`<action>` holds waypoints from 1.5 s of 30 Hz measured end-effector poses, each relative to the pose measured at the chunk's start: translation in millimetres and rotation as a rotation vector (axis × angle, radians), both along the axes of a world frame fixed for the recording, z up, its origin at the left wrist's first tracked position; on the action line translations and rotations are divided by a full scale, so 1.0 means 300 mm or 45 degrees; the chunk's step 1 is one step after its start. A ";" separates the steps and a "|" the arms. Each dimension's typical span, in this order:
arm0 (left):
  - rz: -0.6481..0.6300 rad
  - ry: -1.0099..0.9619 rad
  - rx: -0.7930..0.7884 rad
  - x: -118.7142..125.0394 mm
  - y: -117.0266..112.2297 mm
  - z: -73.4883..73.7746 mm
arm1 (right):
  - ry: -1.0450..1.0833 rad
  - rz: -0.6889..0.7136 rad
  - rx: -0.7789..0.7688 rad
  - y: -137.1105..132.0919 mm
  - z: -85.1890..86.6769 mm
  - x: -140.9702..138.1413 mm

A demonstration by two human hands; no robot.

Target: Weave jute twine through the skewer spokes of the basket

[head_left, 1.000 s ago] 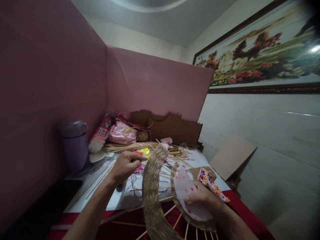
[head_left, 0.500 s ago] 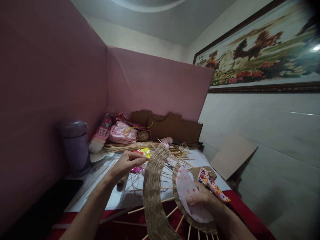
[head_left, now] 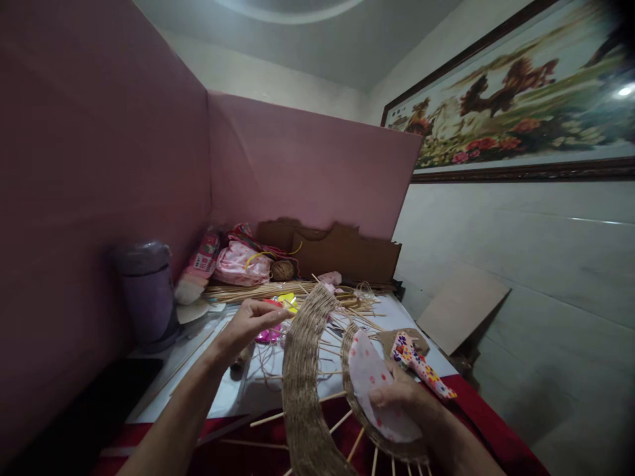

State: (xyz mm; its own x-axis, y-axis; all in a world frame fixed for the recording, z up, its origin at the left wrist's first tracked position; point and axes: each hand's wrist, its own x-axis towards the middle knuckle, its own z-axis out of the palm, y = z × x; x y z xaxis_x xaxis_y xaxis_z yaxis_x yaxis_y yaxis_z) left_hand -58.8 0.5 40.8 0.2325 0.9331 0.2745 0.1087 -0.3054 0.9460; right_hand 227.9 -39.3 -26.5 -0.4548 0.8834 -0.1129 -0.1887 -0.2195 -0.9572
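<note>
The left hand [head_left: 258, 320] has its fingertips and thumb pressed together at the left edge of the outer band [head_left: 301, 370]; whether a strand is pinched between them, I cannot tell. The right hand [head_left: 404, 393] grips the weave, its thumb laid on the dotted cloth [head_left: 370, 380] and its other fingers largely hidden.

The weave stands over the near part of the bench [head_left: 265, 400], between the two hands. From the left fingertips, the outer band lies just to the right; its long axis curves from far to near, bulging left. The left hand is the nearer one to that band, the right to the cloth and the inner band [head_left: 350, 370]. Bare spokes [head_left: 342, 420] cross the gap between the bands.

Just beside the right hand lies a floral strip [head_left: 421, 370]. Beyond the left hand are a yellow piece [head_left: 288, 303], then long sticks [head_left: 243, 291], a twine ball [head_left: 282, 271] and a pink bundle [head_left: 241, 264].

At far left, the packet [head_left: 203, 258] carries printing too small to read. Small marks at the top left of the framed picture [head_left: 510, 99] are equally illegible.
</note>
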 end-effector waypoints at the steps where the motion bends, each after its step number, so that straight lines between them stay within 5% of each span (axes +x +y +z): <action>1: -0.038 0.002 -0.024 0.000 0.003 -0.005 | 0.025 0.015 -0.002 -0.002 0.000 -0.001; 11: -0.240 -0.369 -0.146 0.021 -0.009 -0.017 | 0.198 -0.058 -0.005 -0.016 -0.007 -0.026; 30: 0.076 -0.295 -0.136 0.045 0.010 -0.043 | 0.093 -0.289 -0.053 -0.030 0.030 -0.040; 37: 0.128 -0.207 0.069 0.052 0.011 -0.038 | 0.059 -0.302 -0.030 -0.035 0.035 -0.043; 45: 0.287 0.225 0.545 0.051 -0.009 -0.036 | 0.057 -0.316 -0.017 -0.042 0.043 -0.050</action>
